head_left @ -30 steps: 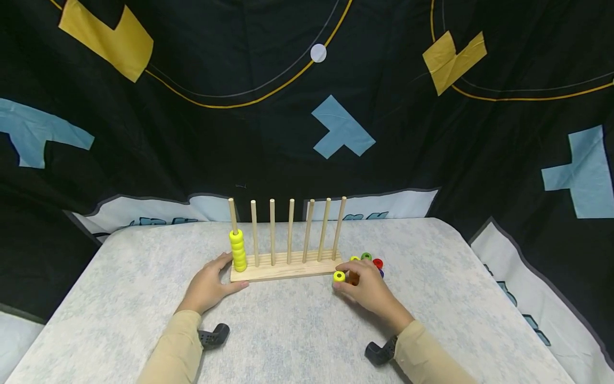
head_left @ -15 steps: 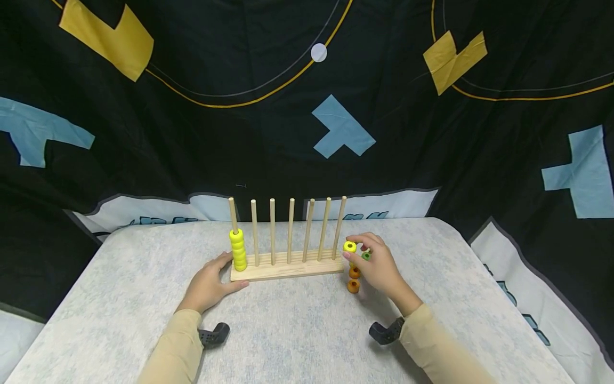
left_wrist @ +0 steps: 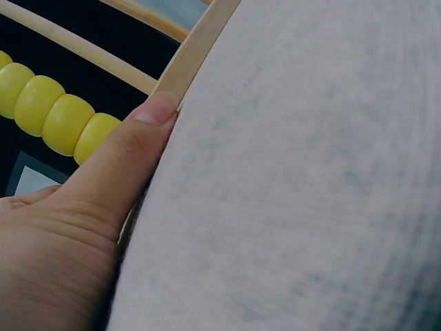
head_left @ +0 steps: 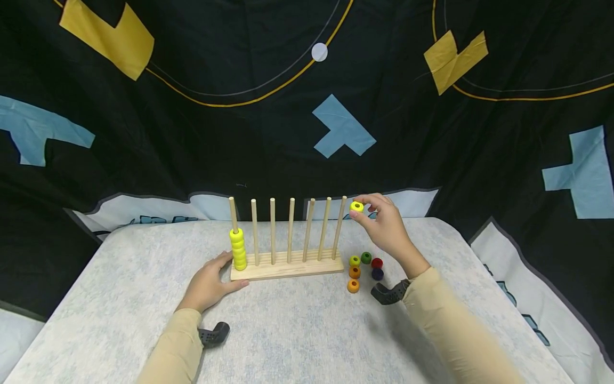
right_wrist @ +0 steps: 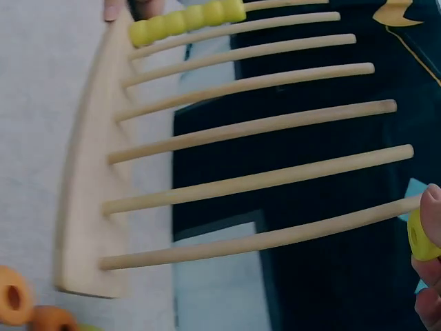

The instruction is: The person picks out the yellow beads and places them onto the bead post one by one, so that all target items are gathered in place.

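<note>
A wooden peg rack [head_left: 288, 270] with several upright pegs stands on the table. Several yellow beads [head_left: 238, 249] are stacked on its leftmost peg. My left hand [head_left: 207, 284] grips the left end of the base; in the left wrist view the thumb [left_wrist: 131, 141] lies along the base's front edge. Raised beside the top of the rightmost peg [head_left: 339, 226], my right hand [head_left: 386, 224] pinches a yellow bead [head_left: 357, 207] between thumb and fingers. The right wrist view shows this bead [right_wrist: 422, 234] close to the peg's tip, its hole partly visible.
Right of the rack lie loose beads: a yellow bead [head_left: 354, 261], a green bead [head_left: 366, 257], a red bead [head_left: 377, 263], a dark blue bead [head_left: 377, 274] and two orange beads [head_left: 353, 286]. A black curtain [head_left: 216, 149] hangs behind the table [head_left: 297, 330].
My right hand has risen from the table by the loose beads, carrying the yellow bead up to the height of the rightmost peg's top. My left hand has stayed on the rack.
</note>
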Demonstrator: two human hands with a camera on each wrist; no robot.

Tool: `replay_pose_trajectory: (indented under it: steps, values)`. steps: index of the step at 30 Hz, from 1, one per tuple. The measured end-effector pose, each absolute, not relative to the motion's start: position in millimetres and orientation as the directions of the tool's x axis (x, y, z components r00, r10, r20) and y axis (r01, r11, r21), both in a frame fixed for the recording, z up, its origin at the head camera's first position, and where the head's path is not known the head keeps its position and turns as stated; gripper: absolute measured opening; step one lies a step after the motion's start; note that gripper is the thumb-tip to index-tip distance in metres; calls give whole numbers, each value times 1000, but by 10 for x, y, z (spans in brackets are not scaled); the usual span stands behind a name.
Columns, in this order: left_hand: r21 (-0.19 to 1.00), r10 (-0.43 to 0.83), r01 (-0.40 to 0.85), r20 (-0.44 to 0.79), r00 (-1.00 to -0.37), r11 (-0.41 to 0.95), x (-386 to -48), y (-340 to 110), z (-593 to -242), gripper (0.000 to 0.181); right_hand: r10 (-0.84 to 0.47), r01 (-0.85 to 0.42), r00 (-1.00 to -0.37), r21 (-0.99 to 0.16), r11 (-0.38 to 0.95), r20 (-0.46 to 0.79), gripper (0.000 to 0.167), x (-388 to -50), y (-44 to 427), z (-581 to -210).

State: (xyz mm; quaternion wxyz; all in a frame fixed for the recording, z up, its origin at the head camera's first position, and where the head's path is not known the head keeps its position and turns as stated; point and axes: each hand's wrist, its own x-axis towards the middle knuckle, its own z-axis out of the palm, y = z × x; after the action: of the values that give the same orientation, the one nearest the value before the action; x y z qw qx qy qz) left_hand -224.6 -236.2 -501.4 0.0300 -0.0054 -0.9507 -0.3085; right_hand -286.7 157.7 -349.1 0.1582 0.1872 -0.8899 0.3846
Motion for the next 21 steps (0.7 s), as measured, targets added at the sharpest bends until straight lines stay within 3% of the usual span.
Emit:
replay_pose_trajectory:
  steps: [21]
  values:
    - [582, -7, 33, 66, -998, 813, -2254, -2358, -5028, 103, -298, -555, -826, -596, 580, 479, 31, -3040, 955, -2983]
